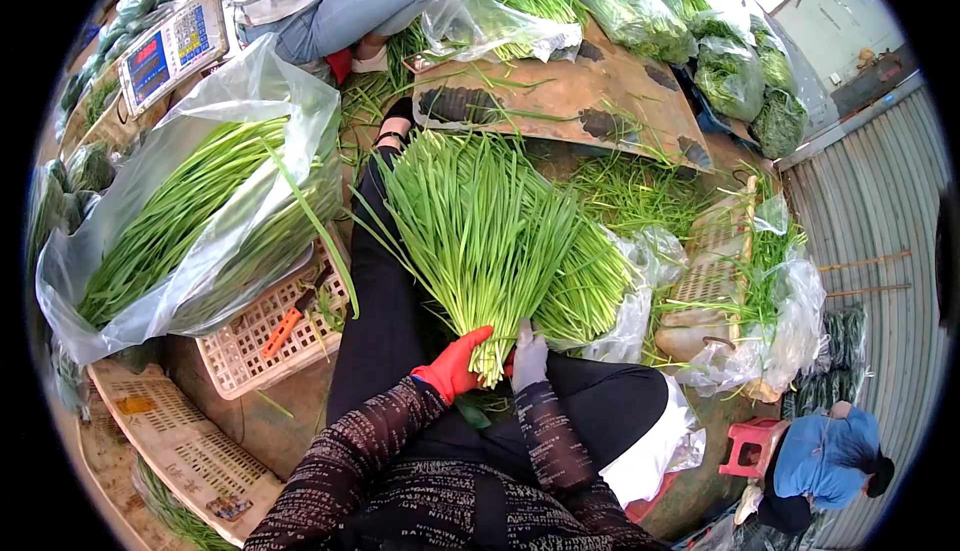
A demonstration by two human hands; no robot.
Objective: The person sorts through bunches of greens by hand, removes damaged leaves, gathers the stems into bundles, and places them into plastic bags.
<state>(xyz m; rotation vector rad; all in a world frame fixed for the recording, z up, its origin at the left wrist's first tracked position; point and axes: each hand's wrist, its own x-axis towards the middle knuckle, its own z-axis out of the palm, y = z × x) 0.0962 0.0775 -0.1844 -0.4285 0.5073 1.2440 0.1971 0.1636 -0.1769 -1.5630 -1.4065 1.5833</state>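
Corrugated walling [870,211] stands right of the green bunch [480,236], whose stems [488,359] the left hand [452,363] clasps tightly, likely keeping them even, the right hand [529,359] curling alongside, hold unclear.

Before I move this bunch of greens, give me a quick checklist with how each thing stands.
1. Left hand gripping the stem ends: ok, red glove wrapped around them.
2. Right hand gripping too: cannot tell; the grey glove is beside the stem ends, its hold unclear.
3. Leaf tips of the bunch of greens gathered: not ok, they fan out wide.
4. Orange-handled tool away from both hands: ok, on the crate.
5. Scale reading: cannot tell, digits too small.
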